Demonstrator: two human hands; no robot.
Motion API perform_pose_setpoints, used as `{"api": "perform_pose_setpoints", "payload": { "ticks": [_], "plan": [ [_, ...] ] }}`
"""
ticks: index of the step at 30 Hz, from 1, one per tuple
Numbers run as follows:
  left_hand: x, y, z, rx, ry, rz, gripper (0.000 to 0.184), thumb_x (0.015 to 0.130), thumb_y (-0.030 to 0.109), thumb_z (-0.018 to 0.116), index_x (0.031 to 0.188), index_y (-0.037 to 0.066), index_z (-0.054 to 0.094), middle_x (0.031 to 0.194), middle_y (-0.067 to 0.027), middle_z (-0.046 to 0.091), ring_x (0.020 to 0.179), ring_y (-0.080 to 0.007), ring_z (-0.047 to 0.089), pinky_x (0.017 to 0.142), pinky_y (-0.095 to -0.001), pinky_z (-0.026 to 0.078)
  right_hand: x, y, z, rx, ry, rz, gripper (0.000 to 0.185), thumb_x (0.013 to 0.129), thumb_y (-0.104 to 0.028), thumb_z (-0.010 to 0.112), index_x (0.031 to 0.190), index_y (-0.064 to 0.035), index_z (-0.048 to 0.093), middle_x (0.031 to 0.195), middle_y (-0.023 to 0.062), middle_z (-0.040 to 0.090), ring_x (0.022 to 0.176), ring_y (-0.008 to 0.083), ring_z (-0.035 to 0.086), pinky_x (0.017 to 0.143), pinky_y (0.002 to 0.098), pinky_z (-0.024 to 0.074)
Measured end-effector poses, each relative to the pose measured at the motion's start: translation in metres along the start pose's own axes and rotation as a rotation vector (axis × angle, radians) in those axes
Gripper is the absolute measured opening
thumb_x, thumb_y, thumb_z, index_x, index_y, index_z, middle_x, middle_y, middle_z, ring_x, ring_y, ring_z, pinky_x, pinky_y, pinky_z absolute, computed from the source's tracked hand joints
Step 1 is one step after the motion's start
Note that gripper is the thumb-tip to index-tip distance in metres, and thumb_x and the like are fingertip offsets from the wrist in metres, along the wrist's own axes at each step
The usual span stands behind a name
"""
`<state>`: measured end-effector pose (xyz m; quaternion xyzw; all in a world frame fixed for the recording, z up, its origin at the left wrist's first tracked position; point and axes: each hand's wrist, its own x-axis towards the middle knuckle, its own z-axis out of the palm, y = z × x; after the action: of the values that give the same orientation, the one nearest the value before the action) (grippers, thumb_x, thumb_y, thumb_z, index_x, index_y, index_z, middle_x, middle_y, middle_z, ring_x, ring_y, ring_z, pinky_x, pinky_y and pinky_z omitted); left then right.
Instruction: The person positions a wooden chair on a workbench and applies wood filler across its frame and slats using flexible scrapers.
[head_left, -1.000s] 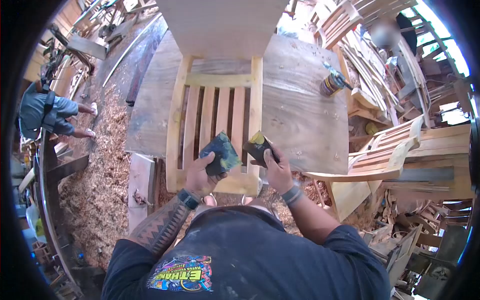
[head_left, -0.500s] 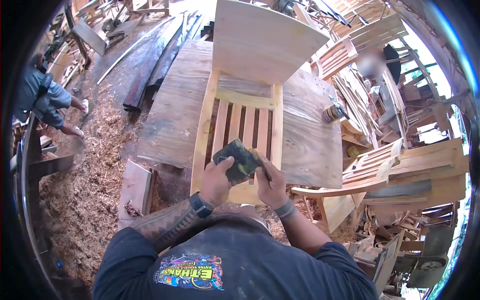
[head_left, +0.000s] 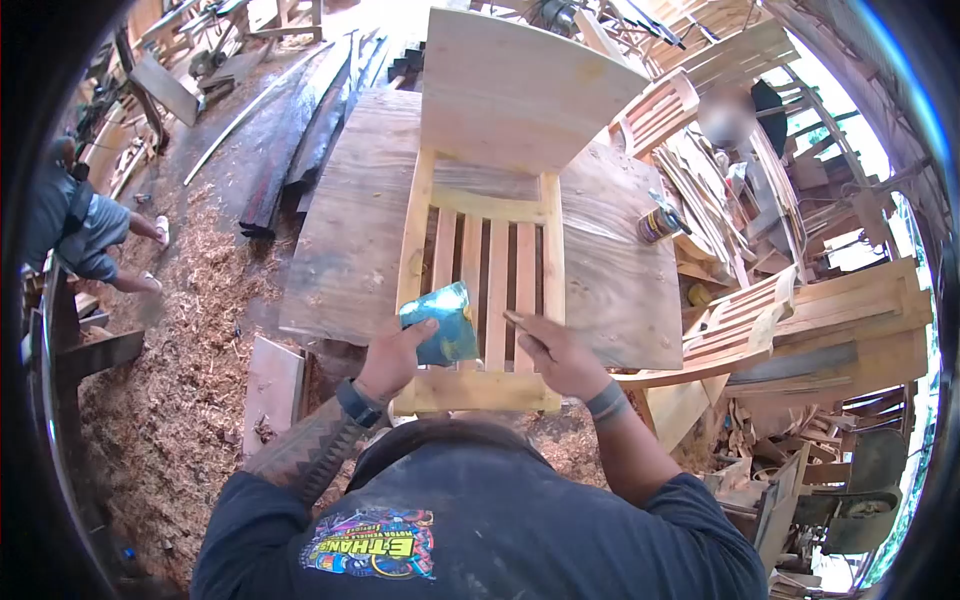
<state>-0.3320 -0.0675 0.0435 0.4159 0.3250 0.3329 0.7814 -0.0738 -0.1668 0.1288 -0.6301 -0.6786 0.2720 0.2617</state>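
A flat rectangular blue-green plate (head_left: 446, 322) with a shiny face and yellowish smears is gripped by my left hand (head_left: 392, 360), thumb on top. My right hand (head_left: 568, 362) is closed to its right, apart from the plate; a thin brownish tip shows at the fingers, too small to name. Both hands are over the slatted part of a pale wooden chair (head_left: 412, 225). The chair's broad solid panel (head_left: 520, 90) is at the far end, with yellowish patches on it.
Under the chair is a wooden board table (head_left: 350, 240), with a labelled can (head_left: 657, 226) on its right. Another slatted chair (head_left: 735, 330) stands at right, near stacked timber. Dark planks (head_left: 290, 150) and shavings (head_left: 190, 400) cover the left floor. A person (head_left: 85, 225) is at far left.
My hands have moved apart. The plate has shifted left and tilted so its face catches light; my right hand has come away from its edge to the right.
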Motion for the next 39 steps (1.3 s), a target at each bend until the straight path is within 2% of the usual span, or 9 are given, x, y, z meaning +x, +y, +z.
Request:
{"api": "perform_pose_setpoints", "payload": {
  "ticks": [2, 5, 8, 10, 13, 20, 24, 31, 39],
  "plan": [
    [0.001, 0.013, -0.008, 0.108, -0.063, -0.150, 0.029, 0.104, 0.018, 0.057, 0.118, -0.006, 0.067, 0.102, -0.0104, 0.074, 0.088, -0.0189, 0.074, 0.070, -0.0355, 0.064, 0.008, 0.004, -0.007, -0.227, 0.052, -0.217, 0.038, 0.097, -0.008, 0.060, 0.135, -0.0092, 0.066, 0.133, 0.0097, 0.067, 0.119, 0.0334, 0.061, 0.103, 0.0431, 0.0493],
    [0.002, 0.039, 0.003, 0.300, -0.157, -0.140, 0.028, 0.103, 0.017, 0.057, 0.116, -0.006, 0.068, 0.097, -0.0102, 0.074, 0.080, -0.0185, 0.073, 0.066, -0.0356, 0.064, 0.028, -0.001, -0.006, -0.266, 0.012, -0.325, 0.037, 0.096, -0.008, 0.063, 0.133, -0.0077, 0.067, 0.127, 0.0123, 0.069, 0.116, 0.0343, 0.063, 0.104, 0.0433, 0.0494],
    [0.012, 0.027, -0.001, 0.401, -0.181, 0.018, 0.027, 0.103, 0.017, 0.058, 0.115, -0.005, 0.068, 0.094, -0.0096, 0.073, 0.078, -0.0179, 0.073, 0.065, -0.0355, 0.064, 0.041, 0.006, 0.004, -0.190, -0.081, -0.287, 0.036, 0.094, -0.009, 0.063, 0.130, -0.0077, 0.067, 0.126, 0.0118, 0.070, 0.116, 0.0346, 0.063, 0.102, 0.0440, 0.0502],
    [0.021, 0.017, -0.002, 0.140, -0.087, -0.108, 0.027, 0.102, 0.017, 0.058, 0.116, -0.004, 0.067, 0.093, -0.0089, 0.073, 0.077, -0.0175, 0.072, 0.065, -0.0356, 0.064, 0.046, 0.010, 0.010, -0.175, -0.099, -0.267, 0.036, 0.094, -0.009, 0.062, 0.129, -0.0086, 0.068, 0.125, 0.0103, 0.070, 0.115, 0.0333, 0.063, 0.102, 0.0438, 0.0501],
    [0.032, 0.008, -0.013, 0.468, -0.010, -0.027, 0.027, 0.102, 0.018, 0.060, 0.114, -0.005, 0.067, 0.093, -0.0079, 0.073, 0.076, -0.0175, 0.073, 0.066, -0.0353, 0.064, 0.051, 0.016, 0.018, -0.138, -0.171, -0.234, 0.035, 0.094, -0.009, 0.061, 0.128, -0.0087, 0.068, 0.123, 0.0104, 0.070, 0.113, 0.0330, 0.064, 0.100, 0.0442, 0.0509],
    [0.065, 0.033, -0.027, 0.079, 0.288, 0.034, 0.029, 0.103, 0.021, 0.061, 0.113, -0.006, 0.067, 0.095, -0.0065, 0.073, 0.078, -0.0182, 0.074, 0.070, -0.0331, 0.064, 0.098, 0.056, 0.023, -0.088, -0.345, -0.068, 0.026, 0.099, -0.013, 0.059, 0.123, -0.0055, 0.068, 0.114, 0.0180, 0.071, 0.106, 0.0403, 0.066, 0.094, 0.0484, 0.0530],
    [0.070, 0.023, -0.065, 0.208, 0.407, 0.192, 0.027, 0.101, 0.017, 0.063, 0.117, -0.004, 0.067, 0.106, -0.0064, 0.072, 0.094, -0.0149, 0.070, 0.080, -0.0313, 0.061, 0.192, 0.137, 0.033, -0.191, -0.163, -0.097, 0.023, 0.101, -0.015, 0.055, 0.119, -0.0037, 0.067, 0.111, 0.0229, 0.070, 0.107, 0.0436, 0.066, 0.095, 0.0499, 0.0526],
    [0.002, -0.026, -0.082, 0.429, 0.476, 0.061, 0.026, 0.100, 0.014, 0.060, 0.117, -0.002, 0.071, 0.104, -0.0066, 0.074, 0.092, -0.0153, 0.070, 0.080, -0.0322, 0.058, 0.315, 0.194, 0.063, -0.488, -0.158, -0.073, 0.025, 0.099, -0.019, 0.055, 0.115, -0.0028, 0.064, 0.111, 0.0239, 0.070, 0.106, 0.0437, 0.066, 0.095, 0.0523, 0.0523],
    [-0.027, -0.051, -0.076, 0.016, 0.546, -0.141, 0.027, 0.101, 0.015, 0.060, 0.117, -0.001, 0.072, 0.104, -0.0045, 0.075, 0.091, -0.0132, 0.071, 0.084, -0.0304, 0.057, 0.292, 0.190, 0.118, -0.508, 0.051, -0.075, 0.032, 0.089, -0.011, 0.060, 0.119, -0.0026, 0.065, 0.118, 0.0191, 0.066, 0.114, 0.0375, 0.062, 0.097, 0.0509, 0.0516]
  ]
}}
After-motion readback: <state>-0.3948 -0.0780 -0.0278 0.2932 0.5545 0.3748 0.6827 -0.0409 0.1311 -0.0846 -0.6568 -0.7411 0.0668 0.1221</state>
